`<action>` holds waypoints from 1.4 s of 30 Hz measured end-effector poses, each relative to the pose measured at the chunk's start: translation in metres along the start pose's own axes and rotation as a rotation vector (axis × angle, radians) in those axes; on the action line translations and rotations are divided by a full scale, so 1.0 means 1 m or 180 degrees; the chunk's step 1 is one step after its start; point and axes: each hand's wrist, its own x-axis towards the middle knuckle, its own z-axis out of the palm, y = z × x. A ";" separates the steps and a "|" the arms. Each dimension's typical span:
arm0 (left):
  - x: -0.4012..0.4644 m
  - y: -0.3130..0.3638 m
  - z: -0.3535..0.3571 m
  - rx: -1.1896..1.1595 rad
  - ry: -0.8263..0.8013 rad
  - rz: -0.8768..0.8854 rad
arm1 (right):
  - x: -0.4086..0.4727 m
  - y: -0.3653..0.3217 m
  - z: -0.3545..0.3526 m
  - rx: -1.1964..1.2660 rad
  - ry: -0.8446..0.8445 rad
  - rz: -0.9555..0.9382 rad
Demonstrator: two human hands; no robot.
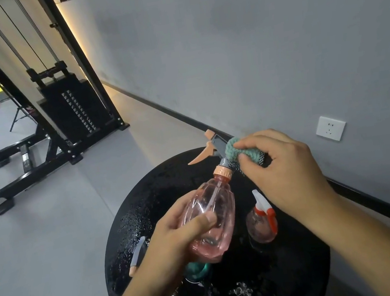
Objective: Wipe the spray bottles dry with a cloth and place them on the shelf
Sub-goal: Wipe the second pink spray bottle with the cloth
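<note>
Above the wet black tabletop, the pink spray bottle is gripped at its body by the left hand, its long axis running up and away to the sprayer head, where the cloth is pinched by the right hand.

no readable text, labels or numbers

Clear pink ribbed plastic, glossy, on the spray bottle, with matt peach and grey plastic at its trigger head. Nubby teal knitted cloth. Glossy black surface beaded with water droplets. Matt grey floor.
</note>
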 end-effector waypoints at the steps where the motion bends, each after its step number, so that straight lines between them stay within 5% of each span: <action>1: 0.000 -0.001 0.001 0.0033 -0.0027 -0.0042 | -0.001 -0.002 0.001 -0.0010 -0.0031 -0.0038; 20: 0.000 0.004 -0.001 0.0231 -0.0015 0.0025 | 0.004 0.004 -0.007 -0.0153 0.0029 0.0089; 39: -0.002 0.004 0.011 0.0497 0.0041 -0.0008 | -0.016 -0.009 0.018 0.0007 -0.0623 -0.0360; 42: -0.001 0.003 0.005 0.0361 0.0151 -0.0004 | -0.006 -0.003 0.011 -0.0121 -0.0285 -0.0157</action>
